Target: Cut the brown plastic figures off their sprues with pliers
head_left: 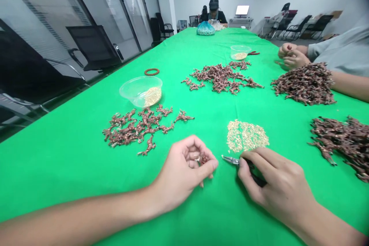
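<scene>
My left hand (188, 165) is curled around a small brown horse figurine (203, 159), mostly hidden by the fingers. My right hand (273, 184) grips a pair of pliers (231, 160) with dark handles, its jaws pointing left toward the left hand. A tiny gold piece seems to sit at the jaw tips. Just beyond the pliers, many small gold-coloured pieces (248, 135) lie spread in a thin patch. To the left of my left hand is a loose group of brown horse figurines (138, 127).
A clear plastic bowl (129, 88) holds more gold pieces, with a brown ring (152, 72) behind it. Heaped figurines (305, 84) lie at right, beside a co-worker's hands (294, 55). Another person (213, 11) sits at the green table's (86, 169) far end, behind a blue bag (205, 29).
</scene>
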